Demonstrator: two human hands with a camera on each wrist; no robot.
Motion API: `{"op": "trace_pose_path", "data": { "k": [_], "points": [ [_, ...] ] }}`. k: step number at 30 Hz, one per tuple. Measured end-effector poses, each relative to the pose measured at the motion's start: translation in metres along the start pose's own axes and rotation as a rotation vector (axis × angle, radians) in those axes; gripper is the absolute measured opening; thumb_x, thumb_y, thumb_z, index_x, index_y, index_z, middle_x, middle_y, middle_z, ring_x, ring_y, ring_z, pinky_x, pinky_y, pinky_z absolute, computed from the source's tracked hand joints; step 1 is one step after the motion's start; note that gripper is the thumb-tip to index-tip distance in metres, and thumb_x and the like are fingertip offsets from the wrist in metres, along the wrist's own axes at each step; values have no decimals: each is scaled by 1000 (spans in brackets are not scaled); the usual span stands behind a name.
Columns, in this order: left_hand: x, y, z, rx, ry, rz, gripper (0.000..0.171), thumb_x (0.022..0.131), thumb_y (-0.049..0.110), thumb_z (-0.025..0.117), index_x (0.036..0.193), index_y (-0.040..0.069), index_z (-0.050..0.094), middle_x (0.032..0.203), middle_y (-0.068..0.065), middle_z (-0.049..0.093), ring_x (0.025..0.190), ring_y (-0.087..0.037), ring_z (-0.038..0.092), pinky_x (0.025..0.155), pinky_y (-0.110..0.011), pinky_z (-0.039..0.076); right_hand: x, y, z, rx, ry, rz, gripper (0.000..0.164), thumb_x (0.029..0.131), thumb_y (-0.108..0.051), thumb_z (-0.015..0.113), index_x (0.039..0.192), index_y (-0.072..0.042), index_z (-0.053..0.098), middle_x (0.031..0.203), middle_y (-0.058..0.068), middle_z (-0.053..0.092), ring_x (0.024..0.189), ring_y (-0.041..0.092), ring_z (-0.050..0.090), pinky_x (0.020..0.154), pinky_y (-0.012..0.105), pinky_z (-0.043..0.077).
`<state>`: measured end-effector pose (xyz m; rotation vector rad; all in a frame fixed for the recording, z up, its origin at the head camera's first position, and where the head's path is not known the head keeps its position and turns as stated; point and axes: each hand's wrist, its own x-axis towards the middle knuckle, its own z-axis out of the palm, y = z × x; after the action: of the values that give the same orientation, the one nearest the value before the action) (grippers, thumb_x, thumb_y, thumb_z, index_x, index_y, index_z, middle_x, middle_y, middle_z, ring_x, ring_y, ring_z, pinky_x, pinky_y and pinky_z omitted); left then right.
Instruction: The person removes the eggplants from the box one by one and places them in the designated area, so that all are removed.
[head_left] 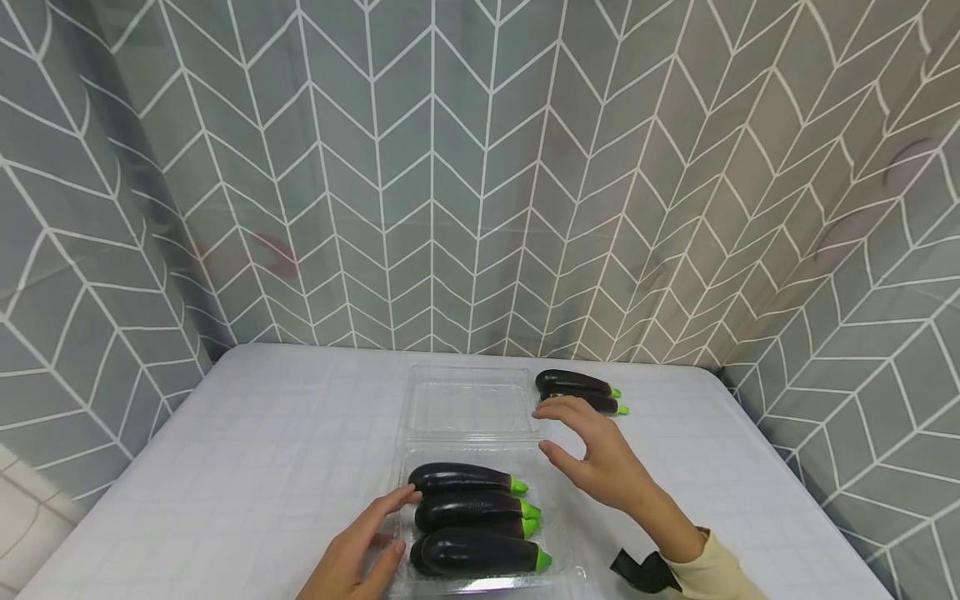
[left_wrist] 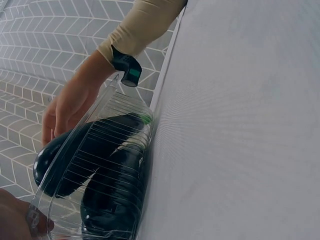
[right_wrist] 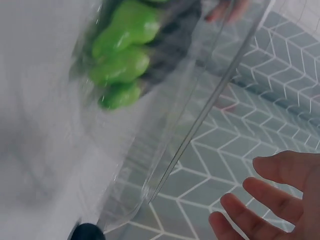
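A clear plastic clamshell box (head_left: 562, 533) with its lid (head_left: 474, 408) folded back holds several dark eggplants (head_left: 483, 552) with bright green stems. My left hand (head_left: 360, 546) is at the box's left side, its fingertips right at the rim by the eggplants' rounded ends. Over the box's right side, near the lid's hinge, hovers my right hand (head_left: 600, 458), fingers spread and nothing between them. Just beyond its fingertips, two more eggplants (head_left: 576, 383) lie on the table, the nearer one partly covered by that hand. In the right wrist view the green stems (right_wrist: 120, 65) show through the clear wall.
A white cloth covers the table (head_left: 247, 467). Grey curtains (head_left: 465, 183) with a white chevron pattern stand along its back and sides. A black strap (head_left: 643, 573) is at the right wrist, beside the beige sleeve (head_left: 716, 571).
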<state>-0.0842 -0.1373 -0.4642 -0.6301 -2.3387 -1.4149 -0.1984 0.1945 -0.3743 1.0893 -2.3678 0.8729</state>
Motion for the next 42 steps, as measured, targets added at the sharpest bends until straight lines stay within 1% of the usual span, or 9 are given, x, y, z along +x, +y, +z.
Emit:
{"op": "trace_pose_path", "data": {
  "k": [3, 8, 13, 21, 29, 32, 35, 39, 42],
  "points": [
    [-1, 0, 0, -2, 1, 3, 67, 88, -11, 72, 150, 8, 53, 136, 2, 64, 129, -18, 59, 79, -34, 61, -1, -8, 1, 14, -12, -16, 42, 90, -6, 80, 130, -16, 68, 131, -2, 64, 124, 20, 60, 98, 44, 53],
    [0, 0, -2, 7, 5, 17, 68, 88, -11, 72, 150, 7, 52, 136, 1, 64, 128, -17, 59, 78, -34, 61, 0, -18, 3, 48, -27, -75, 44, 91, -3, 78, 131, -17, 67, 128, -3, 65, 120, 20, 61, 97, 44, 54],
    [1, -1, -3, 6, -1, 30, 66, 88, -11, 71, 150, 6, 52, 136, 0, 64, 128, -17, 59, 78, -34, 61, -2, -25, 5, 78, -66, -91, 44, 93, -4, 76, 132, -19, 66, 128, -5, 66, 119, 19, 62, 96, 44, 55],
    [1, 0, -2, 3, -1, 49, 67, 88, -13, 70, 150, 5, 51, 136, -2, 65, 127, -17, 59, 77, -33, 61, -5, -34, 11, 117, -132, -149, 38, 94, -2, 73, 127, -18, 67, 125, -5, 66, 117, 18, 62, 96, 44, 53],
    [1, 0, -1, 2, 2, 34, 67, 87, -13, 71, 149, 5, 52, 136, -1, 65, 127, -17, 59, 78, -33, 61, -7, -40, 16, 131, -246, -165, 31, 94, -3, 74, 122, -13, 69, 122, -7, 66, 117, 15, 61, 98, 43, 51],
    [1, 1, -1, 0, -2, 13, 66, 88, -12, 71, 149, 6, 53, 136, 0, 65, 127, -17, 60, 78, -33, 61, -9, -42, 17, 133, -298, -182, 28, 96, -7, 73, 122, -14, 69, 122, -8, 66, 116, 14, 61, 97, 41, 52],
    [1, 1, -1, 0, -3, -3, 66, 88, -12, 71, 149, 6, 53, 135, 1, 65, 127, -18, 60, 78, -33, 61, -10, -43, 19, 162, -357, -189, 24, 99, -14, 71, 123, -14, 69, 122, -9, 66, 114, 11, 60, 96, 37, 53],
    [1, 2, -1, 2, 0, -5, 66, 87, -12, 71, 149, 6, 53, 135, 0, 65, 126, -19, 60, 77, -33, 61, -11, -46, 22, 192, -419, -182, 24, 100, -21, 70, 124, -16, 70, 122, -10, 66, 113, 9, 60, 96, 33, 53],
    [1, 2, -1, 3, 0, -6, 66, 87, -12, 71, 148, 6, 54, 135, 0, 65, 126, -19, 60, 78, -33, 61, -12, -47, 24, 187, -447, -180, 25, 101, -24, 71, 124, -16, 70, 122, -9, 66, 113, 8, 61, 96, 32, 53]
  ]
}}
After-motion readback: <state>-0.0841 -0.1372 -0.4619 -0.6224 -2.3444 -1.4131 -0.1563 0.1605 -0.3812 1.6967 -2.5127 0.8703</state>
